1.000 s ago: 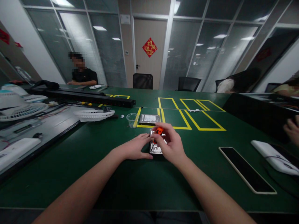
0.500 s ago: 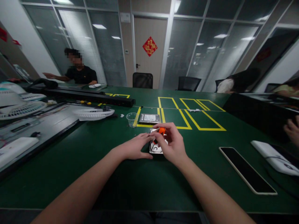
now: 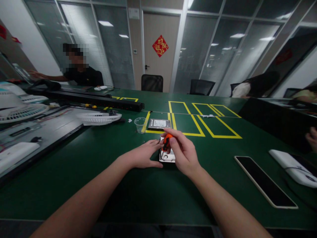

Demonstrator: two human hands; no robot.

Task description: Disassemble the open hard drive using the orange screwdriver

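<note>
A silver hard drive (image 3: 168,158) lies flat on the green table in front of me. My left hand (image 3: 145,152) holds its left side, thumb by the near corner and fingertips at the upper left, partly under the right hand. With bent fingers my right hand (image 3: 182,149) grips a screwdriver (image 3: 167,141) with an orange and black handle, standing tilted over the drive. Its tip points down at the drive's left part; the exact contact is too small to tell. Fingers cover the drive's far and right parts. Just beyond lies a second hard drive (image 3: 159,124), label up.
A clear plastic cup (image 3: 140,126) stands left of the second drive. Yellow tape (image 3: 188,134) marks rectangles on the table. To the right lie a phone (image 3: 266,181) and a white device (image 3: 293,168). A large panel (image 3: 56,132) and white fan parts (image 3: 99,118) fill the left.
The orange screwdriver handle has shifted slightly left and tilted differently as my right fingers turned around it. My left hand stays at the drive. The view has moved slightly.
</note>
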